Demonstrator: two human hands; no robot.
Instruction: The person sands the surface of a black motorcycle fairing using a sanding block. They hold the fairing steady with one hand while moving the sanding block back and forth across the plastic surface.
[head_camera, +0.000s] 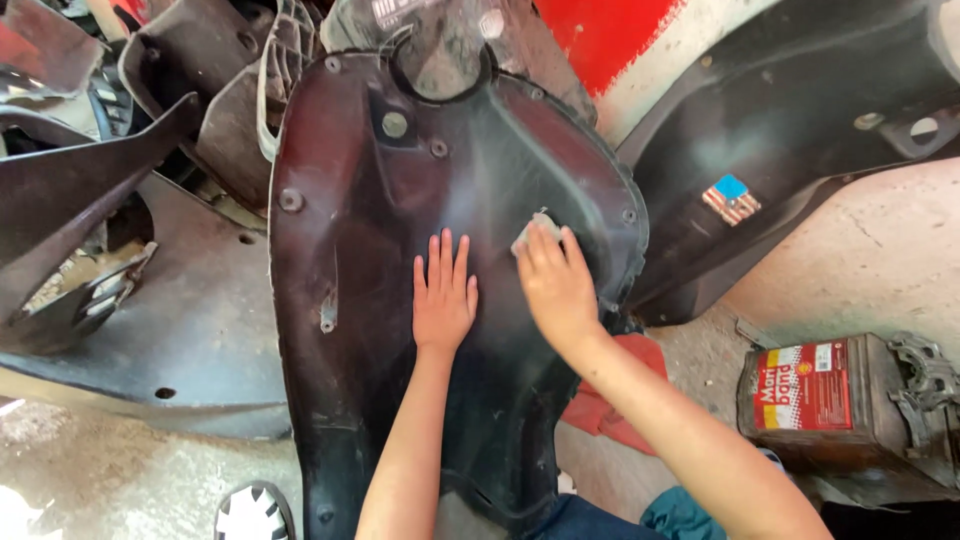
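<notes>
Left hand (443, 295) lies flat, fingers released, on the long dark panel (350, 300); right hand (553, 285) beside it grasps a small pad (536, 226)

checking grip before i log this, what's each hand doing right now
Left hand: open, flat on the dark scooter panel.
Right hand: closed on a small grey pad, pressed to the panel.

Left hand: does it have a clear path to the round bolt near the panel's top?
Probably yes. The left hand lies flat on the dark panel, and the bolt sits above it with only bare panel between. The right hand, pressing a small pad, is off to the side.
</notes>
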